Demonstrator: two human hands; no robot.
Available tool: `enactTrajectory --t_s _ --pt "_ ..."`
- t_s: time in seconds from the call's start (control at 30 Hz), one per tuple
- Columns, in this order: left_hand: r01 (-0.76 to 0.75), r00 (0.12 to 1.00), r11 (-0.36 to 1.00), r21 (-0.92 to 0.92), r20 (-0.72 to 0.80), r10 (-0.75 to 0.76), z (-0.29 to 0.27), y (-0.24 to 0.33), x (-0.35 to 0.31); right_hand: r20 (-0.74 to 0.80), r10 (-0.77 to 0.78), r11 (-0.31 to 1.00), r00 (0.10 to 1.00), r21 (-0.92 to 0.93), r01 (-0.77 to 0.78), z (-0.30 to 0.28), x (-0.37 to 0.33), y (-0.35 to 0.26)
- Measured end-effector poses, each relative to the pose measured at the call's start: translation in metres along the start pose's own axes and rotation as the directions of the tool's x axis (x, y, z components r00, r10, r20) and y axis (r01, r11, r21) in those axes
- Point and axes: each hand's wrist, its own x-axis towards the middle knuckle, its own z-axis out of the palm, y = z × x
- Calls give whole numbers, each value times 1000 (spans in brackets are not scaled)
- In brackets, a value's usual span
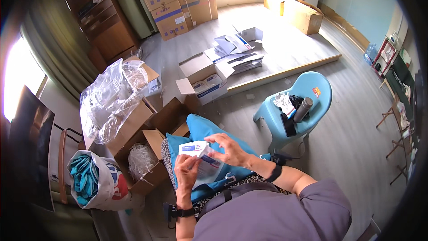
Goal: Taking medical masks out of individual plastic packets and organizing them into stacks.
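Note:
A small white carton with blue panels (209, 166) rests in my lap, over a blue cloth (232, 139). My left hand (186, 169) grips the carton's near left edge, thumb and fingers pinched together. At the upper right corner, my right hand (229, 151) has its thumb against the carton and its fingers curled over the top edge. The carton's underside is hidden, and I cannot make out whether its top flap is loose.
An open cardboard box with shredded filler (141, 160) stands left of my lap, beside a bag of teal cloth (96, 183). Clear plastic bags (111, 102) cover another box. Ahead, an open white box (207, 85) holds cartons. A blue chair (312, 89) carries a flask (303, 110).

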Motion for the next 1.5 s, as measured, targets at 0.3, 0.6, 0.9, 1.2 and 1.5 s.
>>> enactTrajectory --t_s 0.3,0.6,0.9,1.2,1.5 --pt "139 990 987 -84 33 -136 0 26 -2 234 87 974 968 185 -132 24 -9 16" --pt "-89 986 993 79 -131 99 8 24 10 272 306 859 912 334 -387 50 16 32" --pt "-273 956 959 -72 -131 262 -4 66 -19 284 426 900 859 -32 -435 66 12 67" --pt "-94 992 965 -245 63 112 -33 79 -34 205 437 893 876 -218 -395 79 -1 79" --pt "348 915 929 -128 -170 -366 -1 -20 6 166 66 955 984 -295 -14 89 61 97"
